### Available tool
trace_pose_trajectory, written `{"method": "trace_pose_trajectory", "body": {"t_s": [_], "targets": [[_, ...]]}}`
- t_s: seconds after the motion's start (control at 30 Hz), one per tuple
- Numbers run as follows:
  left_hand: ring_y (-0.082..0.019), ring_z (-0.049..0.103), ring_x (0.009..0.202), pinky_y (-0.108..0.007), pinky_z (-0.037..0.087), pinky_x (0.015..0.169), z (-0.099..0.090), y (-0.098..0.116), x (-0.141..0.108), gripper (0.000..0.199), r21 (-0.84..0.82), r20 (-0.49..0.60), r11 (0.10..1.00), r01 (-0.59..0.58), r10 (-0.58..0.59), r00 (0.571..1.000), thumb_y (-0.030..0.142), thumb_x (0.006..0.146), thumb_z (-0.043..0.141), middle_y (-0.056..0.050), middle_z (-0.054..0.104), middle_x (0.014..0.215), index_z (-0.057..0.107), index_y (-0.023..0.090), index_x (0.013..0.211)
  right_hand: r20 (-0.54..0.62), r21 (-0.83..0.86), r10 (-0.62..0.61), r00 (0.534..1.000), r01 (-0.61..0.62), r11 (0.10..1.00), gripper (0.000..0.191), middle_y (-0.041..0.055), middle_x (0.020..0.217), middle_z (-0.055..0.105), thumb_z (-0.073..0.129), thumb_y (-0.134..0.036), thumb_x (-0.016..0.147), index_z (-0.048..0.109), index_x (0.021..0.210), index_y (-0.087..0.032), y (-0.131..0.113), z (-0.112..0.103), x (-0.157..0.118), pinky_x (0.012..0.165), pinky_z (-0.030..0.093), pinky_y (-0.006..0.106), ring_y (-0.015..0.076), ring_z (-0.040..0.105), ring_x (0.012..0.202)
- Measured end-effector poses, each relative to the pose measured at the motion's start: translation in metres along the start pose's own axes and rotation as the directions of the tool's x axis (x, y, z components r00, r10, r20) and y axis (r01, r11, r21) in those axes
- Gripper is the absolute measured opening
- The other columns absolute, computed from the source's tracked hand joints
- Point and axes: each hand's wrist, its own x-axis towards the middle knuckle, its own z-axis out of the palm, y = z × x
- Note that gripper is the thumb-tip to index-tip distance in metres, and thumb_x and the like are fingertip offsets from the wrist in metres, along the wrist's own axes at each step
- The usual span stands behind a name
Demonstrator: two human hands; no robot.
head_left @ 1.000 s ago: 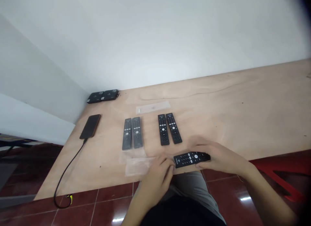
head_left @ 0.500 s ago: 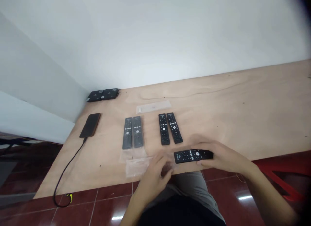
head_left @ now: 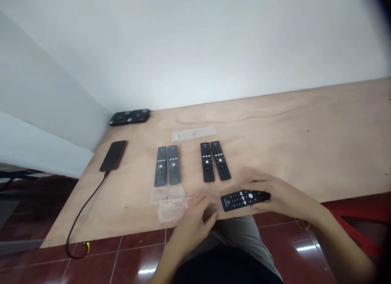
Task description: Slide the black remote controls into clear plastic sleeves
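Note:
My right hand point(head_left: 275, 192) is closed around the right end of a black remote control point(head_left: 240, 199), which lies crosswise at the table's front edge with its buttons up. My left hand point(head_left: 200, 212) pinches a clear plastic sleeve point(head_left: 174, 208), its open end close to the remote's left end. Beyond my hands, two bare black remotes point(head_left: 213, 161) lie side by side. Left of them are two remotes in clear sleeves point(head_left: 167, 166), looking greyer through the plastic. Another flat clear sleeve point(head_left: 194, 133) lies behind them.
A phone point(head_left: 113, 155) with a black cable point(head_left: 84, 208) lies at the left; the cable hangs over the front edge. Two black boxes point(head_left: 129, 117) sit in the back left corner by the wall. A red chair point(head_left: 357, 223) stands at the lower right.
The remote in my right hand has tilted slightly and shifted a little to the right, away from my left hand. My left hand stays nearly in place with the sleeve.

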Motion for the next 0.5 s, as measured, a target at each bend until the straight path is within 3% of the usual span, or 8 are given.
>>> {"method": "trace_pose_trajectory", "body": {"t_s": [0.3, 0.5], "targets": [[-0.025, 0.069, 0.118, -0.039, 0.055, 0.107, 0.0001, 0.0010, 0.0007, 0.019, -0.027, 0.012, 1.000, -0.002, 0.002, 1.000, 0.008, 0.103, 0.069, -0.005, 0.073, 0.121, 0.071, 0.025, 0.110, 0.023, -0.057, -0.023, 0.999, 0.024, 0.998, 0.061, 0.0044, 0.159, 0.073, 0.093, -0.034, 0.095, 0.077, 0.153, -0.045, -0.0018, -0.0028, 0.0023, 0.122, 0.057, 0.059, 0.0414, 0.069, 0.145], [-0.024, 0.069, 0.116, -0.037, 0.055, 0.104, -0.0006, 0.0019, 0.0017, 0.022, -0.037, 0.015, 0.999, -0.003, 0.004, 1.000, 0.005, 0.101, 0.070, -0.003, 0.075, 0.119, 0.072, 0.025, 0.109, 0.039, -0.033, -0.034, 0.999, 0.036, 0.999, 0.056, 0.0060, 0.157, 0.074, 0.093, -0.040, 0.096, 0.080, 0.150, -0.041, -0.0089, -0.0038, 0.0081, 0.124, 0.056, 0.058, 0.0404, 0.069, 0.144]]}}
